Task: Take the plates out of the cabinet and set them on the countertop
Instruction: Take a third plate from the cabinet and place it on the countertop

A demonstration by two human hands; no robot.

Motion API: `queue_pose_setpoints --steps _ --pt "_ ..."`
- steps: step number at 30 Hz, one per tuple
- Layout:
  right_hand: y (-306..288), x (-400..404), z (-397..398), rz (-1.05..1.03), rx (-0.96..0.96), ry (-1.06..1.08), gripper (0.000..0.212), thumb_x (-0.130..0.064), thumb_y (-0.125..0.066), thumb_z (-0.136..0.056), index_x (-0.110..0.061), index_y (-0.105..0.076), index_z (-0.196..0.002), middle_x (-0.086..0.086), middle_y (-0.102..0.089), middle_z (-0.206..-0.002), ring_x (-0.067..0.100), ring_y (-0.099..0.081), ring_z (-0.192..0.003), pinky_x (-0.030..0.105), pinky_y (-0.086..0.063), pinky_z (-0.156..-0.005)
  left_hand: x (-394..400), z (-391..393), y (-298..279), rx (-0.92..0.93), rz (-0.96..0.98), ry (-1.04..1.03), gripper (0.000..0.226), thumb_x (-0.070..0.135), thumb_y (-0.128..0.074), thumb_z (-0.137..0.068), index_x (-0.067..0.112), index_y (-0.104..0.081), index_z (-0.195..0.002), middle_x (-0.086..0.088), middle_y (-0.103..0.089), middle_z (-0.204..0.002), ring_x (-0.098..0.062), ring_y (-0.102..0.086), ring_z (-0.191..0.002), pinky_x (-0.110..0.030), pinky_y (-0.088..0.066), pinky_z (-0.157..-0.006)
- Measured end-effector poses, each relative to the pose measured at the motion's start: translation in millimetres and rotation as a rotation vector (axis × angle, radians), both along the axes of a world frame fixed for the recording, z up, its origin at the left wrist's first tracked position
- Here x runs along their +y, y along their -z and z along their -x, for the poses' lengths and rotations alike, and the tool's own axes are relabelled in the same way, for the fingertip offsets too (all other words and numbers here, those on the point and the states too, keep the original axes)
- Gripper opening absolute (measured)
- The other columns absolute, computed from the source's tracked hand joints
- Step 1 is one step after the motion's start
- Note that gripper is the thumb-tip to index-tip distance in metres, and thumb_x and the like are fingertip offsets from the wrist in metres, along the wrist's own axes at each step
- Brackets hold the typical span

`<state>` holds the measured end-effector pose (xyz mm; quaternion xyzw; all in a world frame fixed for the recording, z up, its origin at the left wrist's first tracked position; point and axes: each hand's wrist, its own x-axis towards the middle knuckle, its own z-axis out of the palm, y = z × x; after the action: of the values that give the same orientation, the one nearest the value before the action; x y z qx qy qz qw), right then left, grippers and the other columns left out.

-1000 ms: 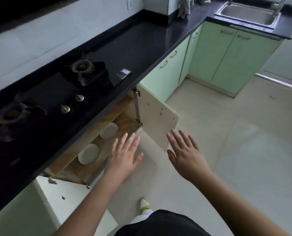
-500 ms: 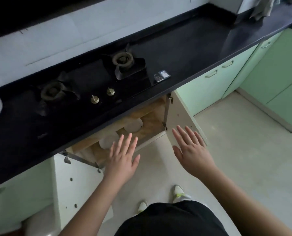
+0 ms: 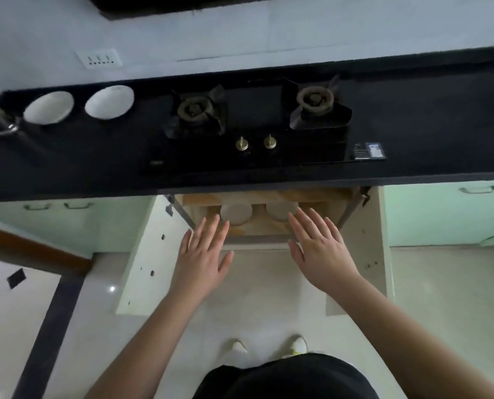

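Bare, flat-fingered and holding nothing, the left hand [image 3: 202,260] and right hand [image 3: 320,251] reach palms-down toward two plates [image 3: 235,214] inside the open cabinet [image 3: 257,228].

Two plates [image 3: 235,213] [image 3: 280,210] side by side in cabinet [image 3: 269,230] under hob [image 3: 257,122]; two more [image 3: 49,107] [image 3: 109,101] on countertop [image 3: 67,156], left of hob.
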<state>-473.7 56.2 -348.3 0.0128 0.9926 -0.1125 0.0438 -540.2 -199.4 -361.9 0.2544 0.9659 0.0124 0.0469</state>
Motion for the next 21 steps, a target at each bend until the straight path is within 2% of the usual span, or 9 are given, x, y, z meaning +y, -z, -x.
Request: queue_pose_setpoints --steps 6,10,13,21 --pt "13.4 -43.4 24.4 -0.029 -0.06 -0.153 0.06 -0.045 -0.022 -0.101 -0.018 -0.017 -0.155 0.0 -0.015 -0.163 0.022 -0.005 -0.15 0.039 0.002 -0.12 -57.8 3.4 4.8 -0.011 -0.009 -0.104 0.075 0.059 0.002 -0.099 0.02 -0.028 -0.156 -0.004 -0.026 -0.163 -0.026 -0.018 -0.151 -0.047 -0.014 -0.119" --pt "18.3 -75.9 37.5 -0.017 -0.095 -0.152 0.061 -0.045 -0.019 -0.101 -0.018 -0.012 -0.155 0.0 -0.013 -0.163 0.021 -0.003 -0.15 0.039 0.0 -0.121 -93.9 8.6 14.8 -0.02 -0.012 -0.131 0.067 0.053 -0.012 -0.102 0.017 -0.035 -0.153 -0.006 -0.034 -0.16 -0.028 -0.027 -0.148 -0.05 -0.023 -0.117" --pt "23.6 -97.6 43.1 -0.064 -0.124 -0.178 0.062 -0.047 -0.016 -0.101 -0.019 -0.007 -0.156 0.0 -0.009 -0.164 0.019 0.001 -0.15 0.04 -0.001 -0.122 -110.9 10.4 28.7 -0.022 -0.021 -0.132 0.063 0.048 -0.027 -0.099 0.016 -0.038 -0.152 -0.008 -0.033 -0.16 -0.029 -0.025 -0.149 -0.048 -0.02 -0.117" --pt "40.5 -121.8 59.5 -0.002 -0.149 -0.073 0.062 -0.048 -0.02 -0.1 -0.022 -0.011 -0.155 0.0 -0.013 -0.163 0.02 -0.006 -0.149 0.039 -0.002 -0.12 -101.0 44.4 52.0 -0.049 -0.014 -0.023 0.065 0.051 -0.023 -0.099 0.018 -0.03 -0.155 -0.008 -0.025 -0.163 -0.028 -0.016 -0.151 -0.047 -0.016 -0.117"
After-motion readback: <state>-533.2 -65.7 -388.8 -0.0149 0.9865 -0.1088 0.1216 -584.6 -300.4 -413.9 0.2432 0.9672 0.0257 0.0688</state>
